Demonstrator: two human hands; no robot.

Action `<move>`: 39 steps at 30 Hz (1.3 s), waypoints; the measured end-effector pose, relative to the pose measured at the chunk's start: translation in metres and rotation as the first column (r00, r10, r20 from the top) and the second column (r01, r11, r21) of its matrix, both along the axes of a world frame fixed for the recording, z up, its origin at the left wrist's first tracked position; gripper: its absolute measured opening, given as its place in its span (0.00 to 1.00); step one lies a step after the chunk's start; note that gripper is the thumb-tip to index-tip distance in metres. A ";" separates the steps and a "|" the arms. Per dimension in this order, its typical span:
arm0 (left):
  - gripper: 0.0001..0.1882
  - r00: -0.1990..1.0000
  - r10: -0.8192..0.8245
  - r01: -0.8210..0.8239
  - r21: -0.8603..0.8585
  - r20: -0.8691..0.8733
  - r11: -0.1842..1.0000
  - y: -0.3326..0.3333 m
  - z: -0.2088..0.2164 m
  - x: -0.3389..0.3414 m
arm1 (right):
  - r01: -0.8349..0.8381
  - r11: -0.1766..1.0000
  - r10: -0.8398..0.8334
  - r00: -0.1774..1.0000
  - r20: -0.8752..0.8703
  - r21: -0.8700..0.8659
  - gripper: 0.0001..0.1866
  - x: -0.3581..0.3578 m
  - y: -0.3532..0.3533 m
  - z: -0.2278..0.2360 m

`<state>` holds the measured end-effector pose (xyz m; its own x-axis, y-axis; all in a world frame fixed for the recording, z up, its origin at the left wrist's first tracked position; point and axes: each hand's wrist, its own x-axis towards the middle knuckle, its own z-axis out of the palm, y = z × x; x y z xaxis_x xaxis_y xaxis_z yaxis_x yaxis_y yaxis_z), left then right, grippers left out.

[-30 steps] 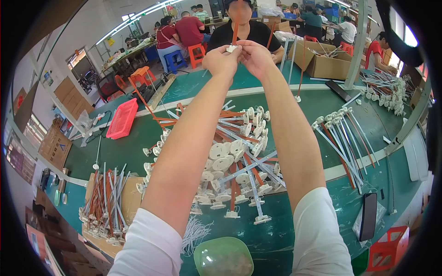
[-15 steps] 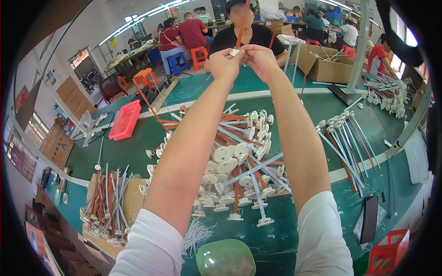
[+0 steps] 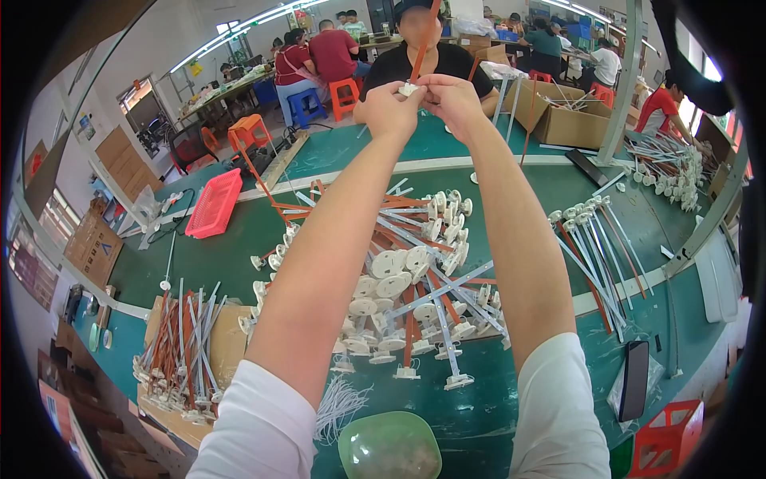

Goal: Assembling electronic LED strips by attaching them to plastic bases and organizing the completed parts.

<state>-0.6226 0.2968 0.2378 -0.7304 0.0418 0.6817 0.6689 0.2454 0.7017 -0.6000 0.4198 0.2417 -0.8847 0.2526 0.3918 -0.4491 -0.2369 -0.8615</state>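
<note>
Both my arms stretch out over the green table, hands raised close together at the far side. My left hand (image 3: 389,110) is closed on a small white plastic fitting (image 3: 408,89), from which an orange-brown strip (image 3: 420,53) rises upright, leaning slightly right. Beside it, my right hand (image 3: 453,100) pinches thumb and forefinger together against the fitting; whatever lies between those fingertips is too small to make out. Under my forearms spreads a big pile of grey and orange-brown strips with round white bases (image 3: 391,263), some with thin wire loops.
Bundles of similar strips lie left (image 3: 190,335) and right (image 3: 594,239). Near me are thin white wires (image 3: 341,407), a green translucent container (image 3: 389,447) and a black phone (image 3: 634,382). A pink basket (image 3: 215,203) lies far left. A person (image 3: 459,64) sits opposite; an open carton (image 3: 570,124) stands nearby.
My right fingers have shifted slightly around the fitting, and the strip leans a little further right. At far right, a person in red has bent toward the strips there.
</note>
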 end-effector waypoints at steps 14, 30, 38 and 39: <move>0.13 0.994 -0.106 0.099 0.164 0.030 0.982 0.007 0.003 -0.007 | 0.395 0.867 -0.335 0.913 -0.233 0.304 0.14 0.021 -0.001 0.007; 0.28 0.995 -0.060 0.053 0.086 0.076 0.995 0.009 0.004 0.003 | 0.333 0.845 -0.322 0.941 -0.100 0.418 0.15 0.029 0.009 0.016; 0.21 0.986 -0.119 0.095 0.194 0.113 0.976 0.017 0.001 0.003 | 0.297 0.791 -0.342 0.940 -0.016 0.534 0.12 0.049 0.010 0.030; 0.21 0.986 -0.120 0.097 0.193 0.114 0.976 0.017 0.001 0.004 | 0.309 0.818 -0.347 0.938 -0.013 0.485 0.12 0.048 0.011 0.030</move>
